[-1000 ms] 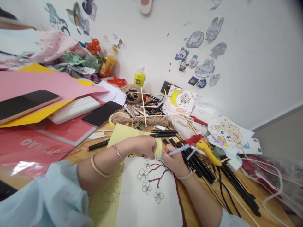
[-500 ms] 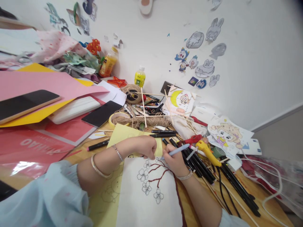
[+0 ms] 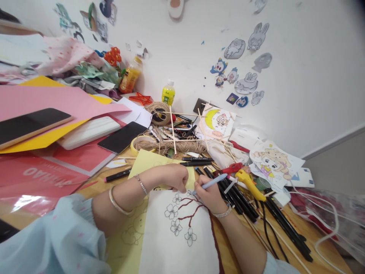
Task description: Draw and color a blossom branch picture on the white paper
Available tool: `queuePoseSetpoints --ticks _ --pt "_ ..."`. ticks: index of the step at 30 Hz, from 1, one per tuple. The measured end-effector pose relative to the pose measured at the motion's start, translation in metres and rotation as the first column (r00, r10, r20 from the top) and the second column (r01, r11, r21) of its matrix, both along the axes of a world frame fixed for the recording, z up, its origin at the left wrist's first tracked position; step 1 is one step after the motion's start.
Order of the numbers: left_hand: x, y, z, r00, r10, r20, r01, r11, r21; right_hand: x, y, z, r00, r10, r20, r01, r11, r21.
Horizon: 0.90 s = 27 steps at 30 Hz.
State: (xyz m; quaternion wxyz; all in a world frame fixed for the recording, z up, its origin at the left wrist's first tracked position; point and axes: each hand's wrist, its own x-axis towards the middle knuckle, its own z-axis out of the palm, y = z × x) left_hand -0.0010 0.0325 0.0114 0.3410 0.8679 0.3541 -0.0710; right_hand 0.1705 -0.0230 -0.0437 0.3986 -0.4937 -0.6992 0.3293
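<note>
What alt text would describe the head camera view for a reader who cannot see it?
The right hand holds a light blue pen on a white sheet with drawn blossoms, while the left hand presses its top edge. Black markers, twine and papers crowd the table.

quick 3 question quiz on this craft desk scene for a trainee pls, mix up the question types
1. True or false: the right hand holds a light blue pen over the white sheet with the flower drawing.
2. What is the left hand doing? A) lifting the yellow glue gun B) pressing down the top edge of the white sheet C) holding the phone
3. Fill in: the branch drawn between the outlined flowers is coloured dark ____.

Key:
1. True
2. B
3. red
</note>
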Motion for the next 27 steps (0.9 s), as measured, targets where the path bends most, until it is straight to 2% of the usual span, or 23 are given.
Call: queuePoseSetpoints --ticks 16,27 --pt "0.0002 -0.0011 0.0016 1.000 -0.002 -0.003 0.002 1.000 0.007 0.0013 0.0007 0.0009 0.998 -0.041 0.052 0.036 0.995 0.098" --pt "0.0000 -0.0002 -0.0002 1.000 0.000 0.023 0.000 1.000 -0.006 0.0024 -0.0012 0.0020 0.994 0.052 0.092 -0.058 0.996 0.062"
